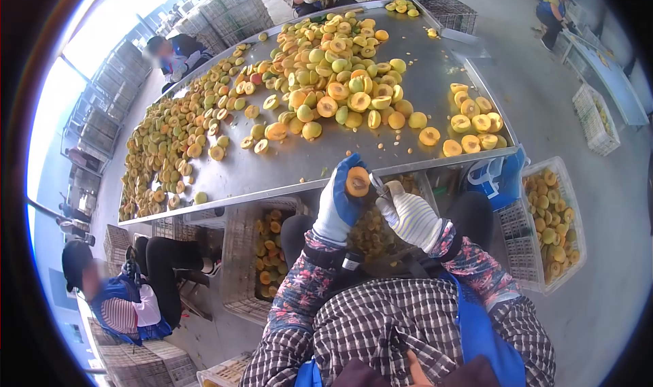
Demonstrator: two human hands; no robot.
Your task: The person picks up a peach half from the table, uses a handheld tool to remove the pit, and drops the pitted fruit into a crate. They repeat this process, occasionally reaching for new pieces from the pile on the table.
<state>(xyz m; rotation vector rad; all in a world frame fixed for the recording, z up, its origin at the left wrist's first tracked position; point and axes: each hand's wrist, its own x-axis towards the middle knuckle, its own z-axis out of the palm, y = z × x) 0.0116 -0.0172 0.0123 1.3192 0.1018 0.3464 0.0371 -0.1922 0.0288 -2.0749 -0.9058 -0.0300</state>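
My left hand, in a white glove with a blue palm, grips a yellow peach half with its cut face up. My right hand, in a striped glove, is closed around a small metal hand tool, whose tip is close beside the peach half. Too little of the tool shows to tell its exact kind. Both hands are just off the near edge of a metal table. Below them, partly hidden by my arms, sits a crate of fruit pieces.
A large heap of peach halves spreads over the table, with a smaller group at its right corner. Fruit crates stand at my left and right. A blue bag hangs at the table edge. Co-workers sit around the table.
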